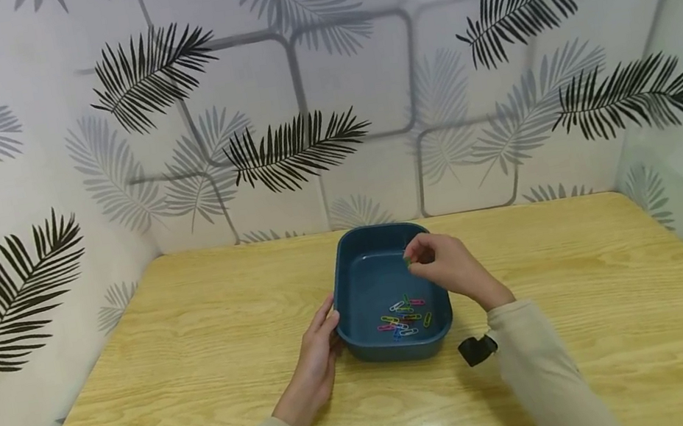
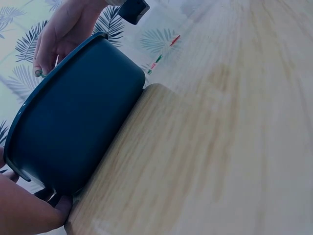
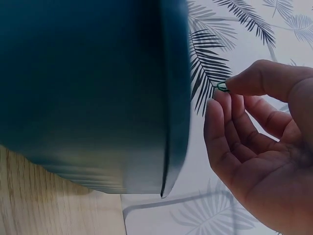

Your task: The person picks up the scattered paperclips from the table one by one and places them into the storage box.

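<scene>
A dark blue rectangular bin (image 1: 397, 352) stands on the table, with several coloured paper clips (image 1: 407, 318) scattered in its near end. On the bin's left side, my left hand (image 1: 314, 359) grips the wall, thumb by the rim; in the left wrist view its fingers (image 2: 61, 205) reach the bin's lower edge. My right hand (image 1: 446, 263) is raised over the bin's right rim and pinches a green paper clip (image 3: 222, 86) between thumb and fingertip. Most of that clip is hidden by the fingers.
The light wood table (image 1: 218, 322) extends to both sides of the bin. A white wall (image 1: 371, 186) with leaf prints rises behind it. Thin red and green pieces (image 2: 155, 63) show past the bin's corner in the left wrist view. Each wrist carries a black camera (image 1: 477, 350).
</scene>
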